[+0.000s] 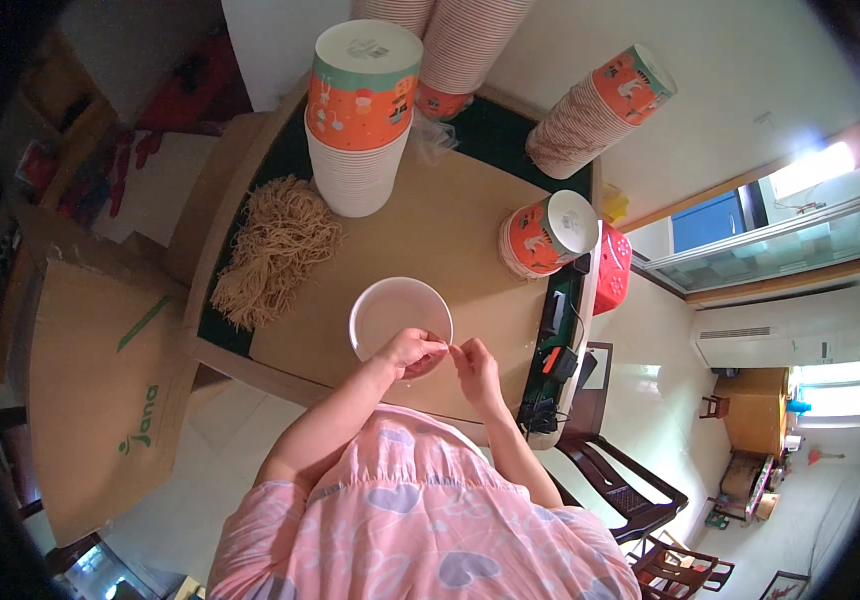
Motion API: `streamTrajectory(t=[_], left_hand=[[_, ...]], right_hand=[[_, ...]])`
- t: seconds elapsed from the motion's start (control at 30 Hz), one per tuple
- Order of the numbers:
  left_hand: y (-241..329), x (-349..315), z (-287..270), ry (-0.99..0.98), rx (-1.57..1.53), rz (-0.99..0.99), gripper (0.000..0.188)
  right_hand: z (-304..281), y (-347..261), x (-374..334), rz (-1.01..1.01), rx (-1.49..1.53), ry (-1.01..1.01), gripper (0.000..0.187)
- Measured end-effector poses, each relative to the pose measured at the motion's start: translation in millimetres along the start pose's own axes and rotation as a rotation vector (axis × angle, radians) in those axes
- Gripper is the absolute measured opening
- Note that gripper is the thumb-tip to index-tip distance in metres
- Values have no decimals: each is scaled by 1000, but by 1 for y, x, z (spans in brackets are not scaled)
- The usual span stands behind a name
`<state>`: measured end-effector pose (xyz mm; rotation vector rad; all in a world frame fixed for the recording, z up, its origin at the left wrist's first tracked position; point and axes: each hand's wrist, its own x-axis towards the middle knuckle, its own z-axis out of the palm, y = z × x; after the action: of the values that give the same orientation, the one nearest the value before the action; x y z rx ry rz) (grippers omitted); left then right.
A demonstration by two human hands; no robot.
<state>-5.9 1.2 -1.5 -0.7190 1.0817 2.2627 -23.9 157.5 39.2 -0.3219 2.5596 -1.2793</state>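
A round white paper tub [375, 300] stands open side up on the brown cardboard sheet [490, 330] in front of me. Over its near right rim, my left hand [413, 347] is closed in a pinch. My right hand [476, 374] is pinched just to the right, its fingertips nearly meeting the left ones. Whatever lies between the fingers is too small to make out. To the left of the tub is a loose bundle of thin tan strings [278, 250]. Behind it rises a tall stack of upside-down paper tubs [362, 110], the top one orange and green.
More nested tubs stand at the back [470, 45], at the far right [600, 110] and nearer right [548, 235]. A black power strip with cables [550, 362] runs along the right table edge, beside a red plastic basket [612, 268]. A large cardboard box [110, 380] is at left.
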Motion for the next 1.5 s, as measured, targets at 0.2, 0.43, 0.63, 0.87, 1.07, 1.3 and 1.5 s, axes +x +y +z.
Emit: streamTrajectory(t=[0.2, 0.43, 0.63, 0.87, 1.07, 1.3, 1.5], left_hand=[[-5, -6, 3, -3, 242, 210, 8], [-16, -4, 7, -22, 443, 480, 8], [-16, -11, 12, 52, 484, 566, 5], [-26, -14, 11, 121, 502, 621, 8], [-30, -13, 5, 173, 533, 571, 9], [-20, -22, 12, 231, 558, 629, 8], [-12, -29, 13, 282, 649, 677, 6]], right_hand=[[2, 7, 4, 94, 209, 77, 20], [4, 7, 5, 120, 366, 72, 13], [3, 7, 5, 138, 365, 18, 11], [0, 10, 7, 139, 321, -85, 12], [-8, 13, 3, 86, 411, -231, 13], [-5, 12, 4, -5, 299, -221, 16], [0, 6, 5, -29, 163, -173, 10]])
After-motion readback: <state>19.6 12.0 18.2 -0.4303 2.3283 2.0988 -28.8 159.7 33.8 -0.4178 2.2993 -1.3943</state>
